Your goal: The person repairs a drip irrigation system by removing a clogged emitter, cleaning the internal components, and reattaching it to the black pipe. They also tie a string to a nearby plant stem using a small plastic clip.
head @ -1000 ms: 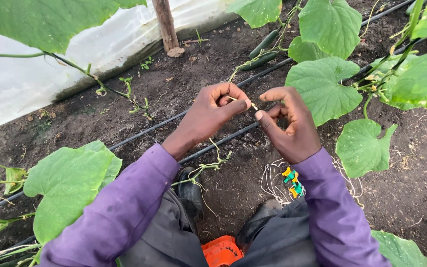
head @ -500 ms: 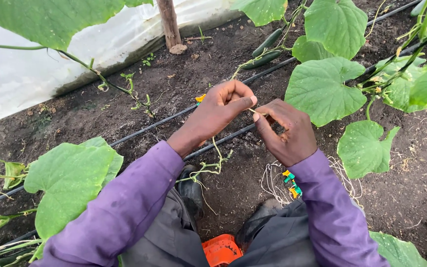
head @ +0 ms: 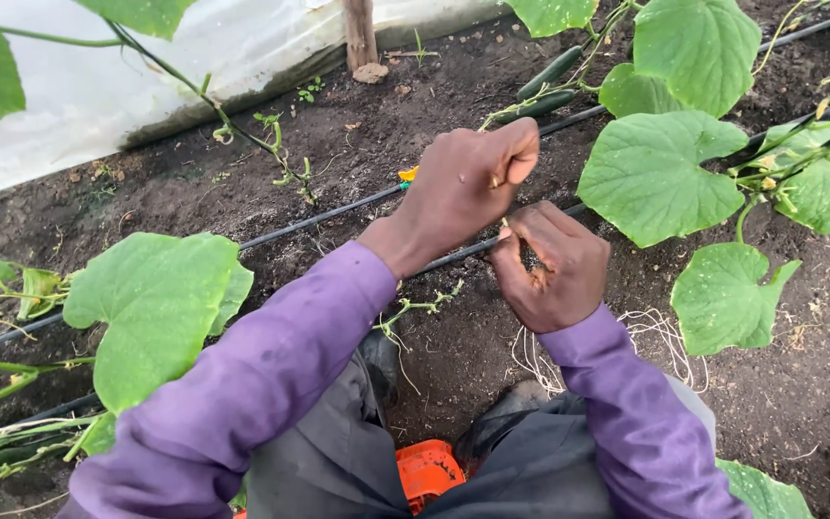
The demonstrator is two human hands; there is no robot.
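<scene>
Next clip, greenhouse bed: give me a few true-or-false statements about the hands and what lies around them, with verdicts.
1. Both hands wear gloves. False: the left hand and right hand are bare.
2. The hands are close together above the dark soil. True.
3. Black irrigation tubes run across the bed. True.
4. The sleeves are red. False: the long sleeves are purple.
5. Dark green cucumbers lie beyond the hands. True.
</scene>
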